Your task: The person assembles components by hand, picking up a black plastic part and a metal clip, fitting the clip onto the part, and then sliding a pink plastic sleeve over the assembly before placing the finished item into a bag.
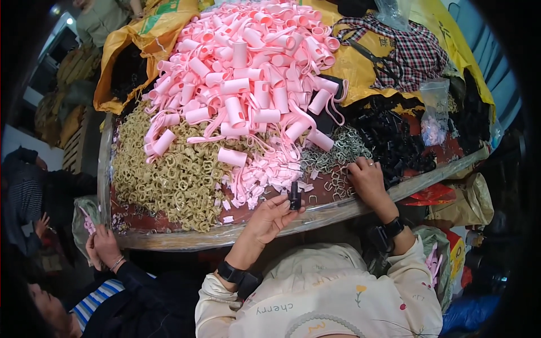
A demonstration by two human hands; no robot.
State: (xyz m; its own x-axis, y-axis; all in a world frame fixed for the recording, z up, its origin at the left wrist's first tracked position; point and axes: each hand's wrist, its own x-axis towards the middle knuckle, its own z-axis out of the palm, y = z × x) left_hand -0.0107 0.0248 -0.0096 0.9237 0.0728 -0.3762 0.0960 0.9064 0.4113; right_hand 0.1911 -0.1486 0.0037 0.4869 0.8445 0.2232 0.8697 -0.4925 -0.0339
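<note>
My left hand (269, 218) pinches a small black plastic fitting (295, 197) upright between thumb and fingers, just above the table's near edge. My right hand (369, 183) reaches over the heap of silvery U-shaped metal clips (338, 149), its fingers bent down among the nearest ones. Whether a clip sits between those fingertips is too small to make out. Just beyond my left hand lie small flat pink plastic pieces (265, 174). To the right of the clips spreads a heap of black plastic fittings (397, 138).
A big pile of pink tubes with straps (248, 73) covers the table's back. Left are khaki plastic buckles (169, 180). Black scissors (375, 59) lie on a yellow sack (352, 84) near checked cloth (411, 50). A co-worker's hands (105, 248) hold something pink at the left corner.
</note>
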